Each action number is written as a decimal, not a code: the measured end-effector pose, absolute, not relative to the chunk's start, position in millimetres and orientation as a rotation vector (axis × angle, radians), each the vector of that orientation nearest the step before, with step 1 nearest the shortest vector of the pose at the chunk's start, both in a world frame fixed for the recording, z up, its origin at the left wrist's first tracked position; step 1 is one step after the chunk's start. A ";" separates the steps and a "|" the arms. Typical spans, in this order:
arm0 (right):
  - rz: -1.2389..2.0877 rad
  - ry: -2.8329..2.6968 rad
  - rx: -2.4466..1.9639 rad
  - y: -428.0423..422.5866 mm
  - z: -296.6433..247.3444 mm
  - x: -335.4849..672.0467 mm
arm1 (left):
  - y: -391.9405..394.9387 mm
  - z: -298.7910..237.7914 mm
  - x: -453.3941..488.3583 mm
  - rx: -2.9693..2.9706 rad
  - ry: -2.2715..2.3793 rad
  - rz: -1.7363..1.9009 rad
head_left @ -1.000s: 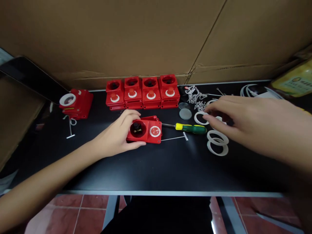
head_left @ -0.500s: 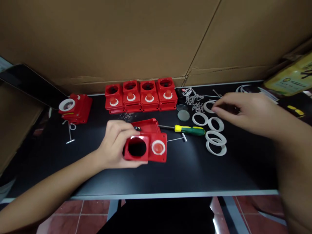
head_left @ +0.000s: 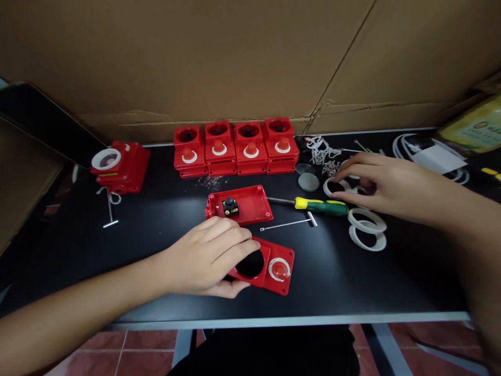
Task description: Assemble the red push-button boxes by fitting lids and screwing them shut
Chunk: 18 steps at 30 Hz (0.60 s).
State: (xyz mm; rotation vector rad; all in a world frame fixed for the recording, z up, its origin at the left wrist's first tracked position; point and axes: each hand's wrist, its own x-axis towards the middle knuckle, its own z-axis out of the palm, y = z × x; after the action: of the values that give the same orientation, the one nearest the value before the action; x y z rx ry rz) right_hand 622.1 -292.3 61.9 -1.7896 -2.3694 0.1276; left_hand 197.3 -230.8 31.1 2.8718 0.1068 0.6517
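My left hand [head_left: 211, 256] is closed around the left end of a red cover [head_left: 287, 277], held low over the front of the black table. The cover has a large round hole and a red dome button with a white collar. Behind it lies an open red box base [head_left: 250, 201] with a black switch [head_left: 230, 206] inside. Over at the right, my right hand [head_left: 376, 183] is reaching down with thumb and index finger apart at a white ring [head_left: 326, 188]. It partly hides other rings; two more white rings [head_left: 368, 243] overlap beside it.
A green-yellow screwdriver [head_left: 321, 206] and a small metal hammer [head_left: 289, 224] lie centrally. Several red boxes [head_left: 250, 162] line the back; another red box [head_left: 133, 164] with a hanging hammer stands left. Glass discs [head_left: 308, 181], white cords [head_left: 319, 149] and a cardboard wall [head_left: 235, 62] are behind.
My left hand has lowered the red cover toward the table's front and right, uncovering the box base and switch. My right hand has come down to the white rings. The view has shifted slightly.
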 end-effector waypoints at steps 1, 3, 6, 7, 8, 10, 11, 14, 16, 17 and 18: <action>0.122 -2.372 -1.794 -291.8 61.6 621.3 | -231.3 31.1 197.3 2.881 0.113 0.638; 0.115 -2.376 -1.793 -291.3 60.8 619.6 | -232.0 31.4 198.4 2.898 0.124 0.651; 0.124 -2.378 -1.801 -291.3 60.1 618.4 | -232.5 31.8 200.6 2.929 0.156 0.705; 0.128 -2.374 -1.800 -291.2 60.0 618.4 | -232.6 31.7 201.1 2.944 0.167 0.720; 0.135 -2.368 -1.801 -290.8 60.1 618.3 | -232.7 31.7 201.5 2.961 0.175 0.730; 0.160 -2.341 -1.790 -289.4 60.9 617.9 | -233.2 31.5 201.8 2.994 0.178 0.740; 0.166 -2.315 -1.789 -288.7 61.9 617.6 | -233.6 31.3 201.9 3.005 0.172 0.739; 0.150 -2.196 -1.862 -288.8 68.5 617.1 | -235.1 30.1 202.2 2.987 0.150 0.708; 0.090 -2.083 -1.914 -292.3 77.1 617.0 | -235.9 27.9 202.3 2.937 0.143 0.670; 0.072 -2.032 -1.903 -295.0 82.7 616.3 | -236.0 26.5 202.3 2.905 0.141 0.651; 0.053 -1.980 -1.857 -297.8 88.7 614.3 | -235.8 24.9 202.2 2.869 0.142 0.632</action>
State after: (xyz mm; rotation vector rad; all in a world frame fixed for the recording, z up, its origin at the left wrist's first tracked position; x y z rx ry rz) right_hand 614.3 -297.8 88.7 -1.8569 -1.9796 0.0525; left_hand 202.2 -235.8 24.9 2.8690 0.1422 0.6322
